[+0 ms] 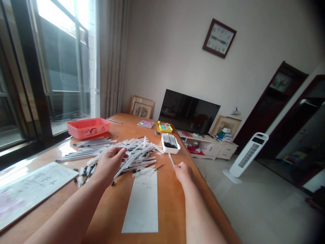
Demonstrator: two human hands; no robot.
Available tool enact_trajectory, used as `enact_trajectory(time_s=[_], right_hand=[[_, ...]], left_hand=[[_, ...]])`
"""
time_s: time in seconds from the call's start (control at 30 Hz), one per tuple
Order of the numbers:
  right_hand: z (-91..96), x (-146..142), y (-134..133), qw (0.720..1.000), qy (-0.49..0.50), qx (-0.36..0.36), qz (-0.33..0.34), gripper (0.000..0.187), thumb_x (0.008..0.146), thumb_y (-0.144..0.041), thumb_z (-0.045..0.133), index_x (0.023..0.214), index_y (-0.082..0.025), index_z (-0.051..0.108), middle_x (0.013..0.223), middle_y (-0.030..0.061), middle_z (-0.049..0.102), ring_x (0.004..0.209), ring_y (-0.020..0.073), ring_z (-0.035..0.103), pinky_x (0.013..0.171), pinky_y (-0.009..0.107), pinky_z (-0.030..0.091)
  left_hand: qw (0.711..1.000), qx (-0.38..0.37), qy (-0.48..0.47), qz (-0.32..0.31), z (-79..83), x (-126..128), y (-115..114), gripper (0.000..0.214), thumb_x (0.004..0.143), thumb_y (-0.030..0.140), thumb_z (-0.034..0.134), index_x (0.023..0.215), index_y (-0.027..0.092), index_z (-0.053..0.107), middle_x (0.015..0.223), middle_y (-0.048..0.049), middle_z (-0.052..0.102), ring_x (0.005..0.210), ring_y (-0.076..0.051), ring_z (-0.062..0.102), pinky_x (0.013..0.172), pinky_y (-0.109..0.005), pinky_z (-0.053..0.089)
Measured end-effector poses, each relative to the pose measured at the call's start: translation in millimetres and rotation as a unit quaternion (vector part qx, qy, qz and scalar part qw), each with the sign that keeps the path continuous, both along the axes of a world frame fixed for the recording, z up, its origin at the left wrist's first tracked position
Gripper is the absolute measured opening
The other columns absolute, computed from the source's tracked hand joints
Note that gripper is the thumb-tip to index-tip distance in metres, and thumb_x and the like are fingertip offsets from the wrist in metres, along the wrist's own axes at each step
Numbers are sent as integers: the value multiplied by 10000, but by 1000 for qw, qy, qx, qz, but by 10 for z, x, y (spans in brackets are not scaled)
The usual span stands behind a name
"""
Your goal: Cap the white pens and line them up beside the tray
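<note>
My right hand [184, 172] is closed around a pen [171, 160] with a pale barrel, which points away from me. Just beyond the pen's far end stands a white box [174, 151] packed with upright pens [168, 138] that have black parts. My left hand [111, 161] is over the near left side of a loose pile of clear and white pen parts [139, 149]. Its fingers are curled together, and whatever they may hold is hidden. Caps and short pieces [81, 174] lie beside my left wrist.
A red plastic basket [87, 129] stands at the back left, with a row of pens [87, 149] before it. Paper sheets [142, 210] and a writing pad [30, 189] lie nearer me. Farther back are a booklet [146, 124] and a yellow box [165, 127]. The table's right edge runs beside my right arm.
</note>
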State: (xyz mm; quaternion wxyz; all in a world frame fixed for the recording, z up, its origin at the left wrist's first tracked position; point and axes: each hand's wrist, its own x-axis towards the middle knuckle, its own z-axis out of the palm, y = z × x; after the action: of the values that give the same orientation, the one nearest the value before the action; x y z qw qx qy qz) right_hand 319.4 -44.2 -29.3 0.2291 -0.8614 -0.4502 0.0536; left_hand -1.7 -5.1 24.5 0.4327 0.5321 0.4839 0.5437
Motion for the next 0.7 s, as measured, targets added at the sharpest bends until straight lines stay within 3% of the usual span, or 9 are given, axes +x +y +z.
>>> enact_trajectory(time_s=[0.27,0.47,0.6,0.7], right_hand=[[8,2,-16,1000,3,3,-4,201,869,-304,554,798,-216,719,863,87,755,762,214,675,578,263,362],[143,-73,-74,999,-3,36,3,240,898,-319,498,853,-222,713,898,84,743,771,220,653,581,274,345],[182,-243,-91,997,-3,68,45,221,910,-322,504,843,-233,695,859,49,731,775,198,638,597,261,351],[132,-396,-88,987,9,99,123,196,909,-303,518,851,-225,688,816,33,712,744,175,620,610,241,366]], left_hand=[[1000,-2,-3,2,6,8,-5,541,695,638,716,929,152,689,766,-60,724,663,-167,608,620,-274,458],[1000,12,11,-3,-28,6,7,551,708,659,693,929,155,691,777,-69,732,681,-176,623,637,-278,470],[999,21,49,-12,-104,13,38,545,756,658,653,958,153,690,797,-80,740,684,-184,626,638,-278,467],[995,37,93,-7,-171,26,71,528,788,648,623,956,152,691,783,-77,738,668,-187,621,635,-283,462]])
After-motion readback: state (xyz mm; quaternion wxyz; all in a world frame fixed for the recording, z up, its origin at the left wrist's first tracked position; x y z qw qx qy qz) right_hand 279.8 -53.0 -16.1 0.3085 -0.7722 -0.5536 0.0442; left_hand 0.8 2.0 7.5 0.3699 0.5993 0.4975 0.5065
